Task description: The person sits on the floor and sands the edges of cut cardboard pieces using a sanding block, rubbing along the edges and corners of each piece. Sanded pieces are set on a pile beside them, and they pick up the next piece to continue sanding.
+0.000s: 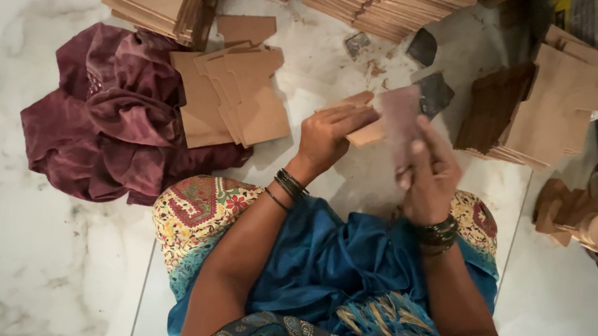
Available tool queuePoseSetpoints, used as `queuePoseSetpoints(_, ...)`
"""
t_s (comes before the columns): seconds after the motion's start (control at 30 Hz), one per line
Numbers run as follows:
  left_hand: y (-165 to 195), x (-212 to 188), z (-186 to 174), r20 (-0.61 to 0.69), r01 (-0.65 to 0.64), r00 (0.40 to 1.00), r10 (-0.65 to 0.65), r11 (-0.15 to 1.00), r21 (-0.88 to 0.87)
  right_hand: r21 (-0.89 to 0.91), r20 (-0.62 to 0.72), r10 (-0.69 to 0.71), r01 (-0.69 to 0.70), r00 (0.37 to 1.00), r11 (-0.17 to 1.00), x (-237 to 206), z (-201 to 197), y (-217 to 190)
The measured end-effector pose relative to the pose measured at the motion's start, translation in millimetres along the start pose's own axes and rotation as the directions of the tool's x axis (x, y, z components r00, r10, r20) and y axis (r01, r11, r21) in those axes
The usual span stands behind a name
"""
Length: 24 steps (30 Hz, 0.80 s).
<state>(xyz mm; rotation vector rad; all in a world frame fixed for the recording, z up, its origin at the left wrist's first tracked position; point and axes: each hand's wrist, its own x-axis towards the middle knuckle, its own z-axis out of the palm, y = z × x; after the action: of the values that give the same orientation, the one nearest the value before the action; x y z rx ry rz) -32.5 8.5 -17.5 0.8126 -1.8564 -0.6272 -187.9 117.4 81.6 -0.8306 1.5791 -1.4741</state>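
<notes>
Both hands, left hand (pixel 328 135) and right hand (pixel 427 170), grip a cardboard piece (pixel 369 132) over marble floor (pixel 48 259)

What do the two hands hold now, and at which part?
The left hand grips a small wooden piece at its near end. The right hand presses a blurred brownish sheet on it, held by its lower edge.
</notes>
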Motion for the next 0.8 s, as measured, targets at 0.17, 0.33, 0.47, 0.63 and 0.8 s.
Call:
queuePoseSetpoints(0.17, 3, 6, -3, 0.013, 0.026, 1.000, -0.026, 1.000, 0.002, -0.061, 0.044, -0.104, 0.106, 0.994, 0.992, -4, 7, 4)
queuePoseSetpoints(0.33, 1, 4, -8, 0.025, 0.101, 0.995, -0.099, 0.992, -0.072, -0.064, 0.244, 0.014, 0.002, 0.970, 0.998, -27, 26, 14)
queuePoseSetpoints(0.47, 0, 5, -9, 0.059, 0.047, 0.997, -0.050, 0.998, 0.053, -0.097, 0.172, -0.061, 0.079, 0.983, 0.992, -13, 13, 9)
queuePoseSetpoints(0.63, -1, 7, -13, 0.078, -0.015, 0.997, 0.011, 0.998, 0.058, 0.120, -0.076, -0.055, 0.064, 0.996, 0.991, 13, -11, -2)
queuePoseSetpoints(0.8, -3, 9, -18, 0.078, -0.047, 0.996, 0.036, 0.989, 0.143, 0.063, -0.035, -0.008, 0.011, 0.999, 0.998, -3, -7, -2)
